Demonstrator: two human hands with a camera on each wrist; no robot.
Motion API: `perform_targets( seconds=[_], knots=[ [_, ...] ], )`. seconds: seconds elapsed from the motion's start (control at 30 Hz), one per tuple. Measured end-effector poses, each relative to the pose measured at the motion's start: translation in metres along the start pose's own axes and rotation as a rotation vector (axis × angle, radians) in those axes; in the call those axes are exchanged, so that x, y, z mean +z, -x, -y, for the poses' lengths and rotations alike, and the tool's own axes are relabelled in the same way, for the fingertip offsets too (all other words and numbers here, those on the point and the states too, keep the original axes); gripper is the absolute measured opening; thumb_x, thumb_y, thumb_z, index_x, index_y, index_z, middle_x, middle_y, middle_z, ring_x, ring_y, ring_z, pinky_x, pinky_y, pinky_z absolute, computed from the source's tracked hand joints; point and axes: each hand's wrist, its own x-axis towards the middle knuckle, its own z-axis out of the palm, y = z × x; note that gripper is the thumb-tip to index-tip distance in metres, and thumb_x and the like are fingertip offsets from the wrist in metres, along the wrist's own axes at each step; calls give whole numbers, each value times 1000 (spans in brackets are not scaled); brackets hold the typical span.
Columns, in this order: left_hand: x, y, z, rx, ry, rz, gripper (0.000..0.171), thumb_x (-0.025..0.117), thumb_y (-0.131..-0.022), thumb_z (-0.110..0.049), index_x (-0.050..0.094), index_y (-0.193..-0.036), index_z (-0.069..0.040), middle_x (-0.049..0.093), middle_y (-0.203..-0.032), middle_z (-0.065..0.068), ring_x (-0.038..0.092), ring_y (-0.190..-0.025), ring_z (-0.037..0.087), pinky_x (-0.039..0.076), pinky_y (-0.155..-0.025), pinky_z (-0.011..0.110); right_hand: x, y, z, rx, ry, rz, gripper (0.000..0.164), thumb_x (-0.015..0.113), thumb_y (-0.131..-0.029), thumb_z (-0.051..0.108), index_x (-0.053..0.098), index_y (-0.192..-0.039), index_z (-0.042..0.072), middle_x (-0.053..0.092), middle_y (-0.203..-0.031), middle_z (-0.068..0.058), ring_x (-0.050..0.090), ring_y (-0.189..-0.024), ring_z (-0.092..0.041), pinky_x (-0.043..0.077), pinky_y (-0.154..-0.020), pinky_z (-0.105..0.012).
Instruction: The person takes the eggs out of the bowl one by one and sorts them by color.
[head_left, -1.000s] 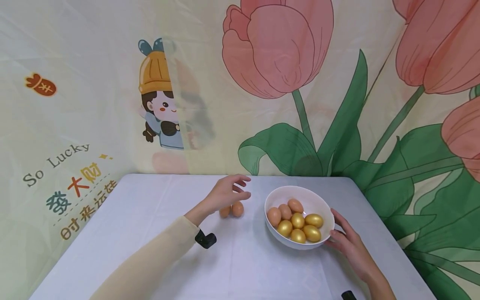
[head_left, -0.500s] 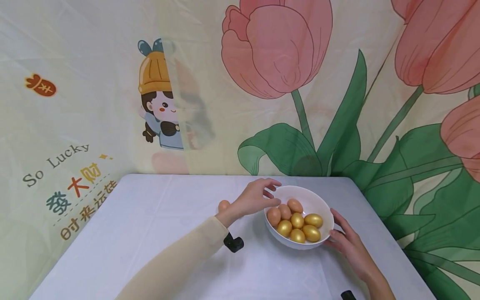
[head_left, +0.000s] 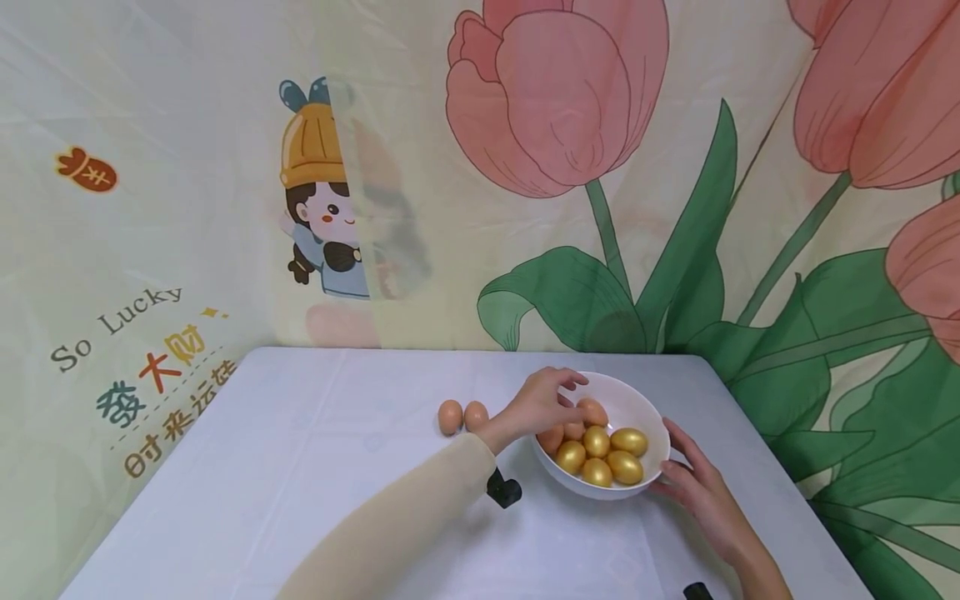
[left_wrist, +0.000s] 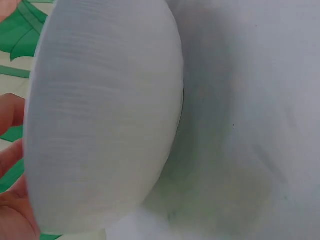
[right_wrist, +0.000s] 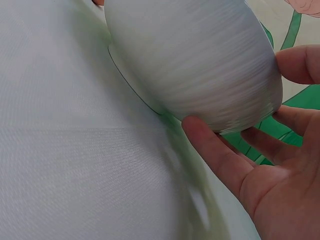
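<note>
A white bowl (head_left: 600, 492) on the table contains several gold eggs (head_left: 625, 467) and brown eggs (head_left: 592, 412). My left hand (head_left: 542, 402) is over the bowl's left part, thumb and fingers apart and close to a brown egg; I see nothing held in it. With thumb and fingers spread around the bowl's right side, my right hand (head_left: 701, 487) holds it. The right wrist view shows the thumb (right_wrist: 215, 150) low on the outer wall. Only the bowl's outside and the right hand's fingers appear in the left wrist view.
Two brown eggs (head_left: 450, 417) lie side by side on the white tablecloth (head_left: 360, 467), left of the bowl. Behind the table's far edge hangs a printed cloth (head_left: 420, 325) with tulips and a cartoon figure.
My left hand has moved right, from above the two eggs on the table to over the bowl. The right hand and the bowl have stayed in place.
</note>
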Motion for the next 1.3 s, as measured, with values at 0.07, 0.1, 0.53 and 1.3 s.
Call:
perform_targets(
  seconds=[0.07, 0.1, 0.53, 1.3],
  knots=[
    [6, -5, 1, 1, -41, -3, 49, 83, -94, -22, 68, -139, -12, 63, -134, 14, 69, -95, 10, 58, -82, 19, 0, 0, 0, -3, 4, 2, 69, 48, -114, 34, 14, -172, 19, 16, -173, -23, 47, -140, -34, 62, -95, -34],
    [8, -7, 1, 3, -58, -3, 48, 83, -94, -22, 68, -138, -12, 64, -132, 13, 68, -93, 9, 57, -82, 19, 0, 0, 0, -2, 5, 3, 69, 48, -114, 34, 14, -172, 19, 16, -173, -23, 47, -140, -34, 62, -94, -34],
    [34, -25, 3, -3, -232, -29, 42, 85, -92, -34, 73, -130, -21, 70, -121, -4, 58, -99, 6, 50, -88, 22, -1, 0, -3, 1, -12, 20, 68, 48, -114, 34, 14, -172, 18, 16, -172, -23, 52, -135, -26, 62, -95, -34],
    [61, -40, 7, 43, -254, -41, 37, 90, -86, -39, 77, -113, -18, 70, -97, -12, 56, -92, 2, 47, -88, 15, -4, 0, -2, -43, -31, 25, 67, 48, -114, 27, 16, -171, 14, 20, -168, -24, 60, -116, 2, 62, -92, -30]
  ],
)
